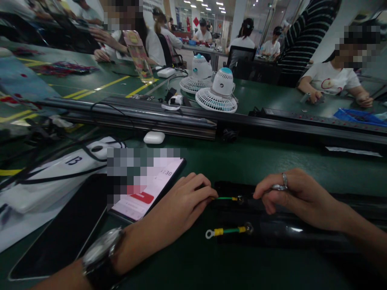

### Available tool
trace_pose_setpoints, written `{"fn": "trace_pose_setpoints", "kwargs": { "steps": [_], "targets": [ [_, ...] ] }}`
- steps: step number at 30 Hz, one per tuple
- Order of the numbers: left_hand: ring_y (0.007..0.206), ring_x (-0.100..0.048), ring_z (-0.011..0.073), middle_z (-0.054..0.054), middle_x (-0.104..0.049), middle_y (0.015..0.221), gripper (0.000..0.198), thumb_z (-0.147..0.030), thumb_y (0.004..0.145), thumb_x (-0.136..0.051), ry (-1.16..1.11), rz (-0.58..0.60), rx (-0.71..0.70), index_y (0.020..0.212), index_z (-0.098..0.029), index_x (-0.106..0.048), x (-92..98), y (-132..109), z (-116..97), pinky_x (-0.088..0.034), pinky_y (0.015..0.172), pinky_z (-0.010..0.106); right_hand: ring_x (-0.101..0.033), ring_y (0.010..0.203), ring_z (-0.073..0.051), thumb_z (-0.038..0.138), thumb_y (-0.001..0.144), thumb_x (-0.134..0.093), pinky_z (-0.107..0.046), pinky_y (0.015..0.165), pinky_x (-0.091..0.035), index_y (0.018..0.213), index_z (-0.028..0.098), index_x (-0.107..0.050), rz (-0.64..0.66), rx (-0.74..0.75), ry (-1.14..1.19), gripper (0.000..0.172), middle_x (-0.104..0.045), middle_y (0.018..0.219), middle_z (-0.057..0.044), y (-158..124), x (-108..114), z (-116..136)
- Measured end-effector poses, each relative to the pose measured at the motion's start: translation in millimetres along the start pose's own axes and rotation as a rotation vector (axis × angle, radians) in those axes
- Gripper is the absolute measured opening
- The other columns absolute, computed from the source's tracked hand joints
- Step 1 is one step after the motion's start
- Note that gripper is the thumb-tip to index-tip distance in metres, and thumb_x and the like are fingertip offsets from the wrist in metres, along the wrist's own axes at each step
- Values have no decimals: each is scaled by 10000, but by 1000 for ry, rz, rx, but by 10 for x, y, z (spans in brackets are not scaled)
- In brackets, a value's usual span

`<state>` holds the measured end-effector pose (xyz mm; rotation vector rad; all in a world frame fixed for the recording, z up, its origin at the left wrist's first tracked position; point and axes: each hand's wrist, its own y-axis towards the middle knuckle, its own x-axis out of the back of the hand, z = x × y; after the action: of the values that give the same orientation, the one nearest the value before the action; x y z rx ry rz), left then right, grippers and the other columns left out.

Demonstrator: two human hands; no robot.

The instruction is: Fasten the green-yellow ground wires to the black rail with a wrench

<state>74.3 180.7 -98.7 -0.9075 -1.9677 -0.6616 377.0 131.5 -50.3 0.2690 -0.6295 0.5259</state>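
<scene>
My left hand (pixel 193 197), with a watch (pixel 102 251) on its wrist, pinches the end of a short green wire (pixel 226 198). That wire's other end is fixed to a black bar by a small screw (pixel 240 199). My right hand (pixel 290 195), wearing rings, is over the black bar with its fingers loosely bent and apart; no object shows in it. Nearer to me lies a second black bar (pixel 290 230). From its end sticks another green wire (pixel 230 230) with yellow sleeves and a ring terminal (pixel 209 234).
Left of my hands are a lit phone (pixel 136 207), a dark tablet-like slab (pixel 60 237) and a white case (pixel 154 137). Long metal bars (pixel 181 125) cross the table behind. Beyond them stand white fans (pixel 216 90) and a bottle (pixel 139 56). Other people sit around.
</scene>
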Motion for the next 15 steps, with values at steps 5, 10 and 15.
{"fn": "trace_pose_setpoints", "kwargs": {
  "steps": [5,10,15],
  "targets": [
    [1048,-520,199,44,-565,1190,256,-108,1004,-478,8,-19,-12,1149,-248,-635,-13,5,8,-430,914,365,-638,643,-117,353,1068,-491,-234,612,-437,1056,220,-708,18,-2,30,255,-680,715,22,3,0,2],
    [1043,-525,199,47,-573,1178,264,-89,988,-493,-1,-25,-23,1144,-242,-640,-16,8,11,-438,909,362,-625,664,-118,365,1068,-481,-231,625,-470,1002,208,-679,48,-40,127,261,-670,776,5,4,-8,-4],
    [1061,-517,198,42,-562,1191,259,-93,1001,-478,-16,-12,3,1143,-246,-632,1,-8,-16,-439,932,372,-608,666,-127,388,1063,-478,-240,617,-467,988,213,-677,58,-75,134,275,-659,783,-3,3,-24,-6]
  ]
}}
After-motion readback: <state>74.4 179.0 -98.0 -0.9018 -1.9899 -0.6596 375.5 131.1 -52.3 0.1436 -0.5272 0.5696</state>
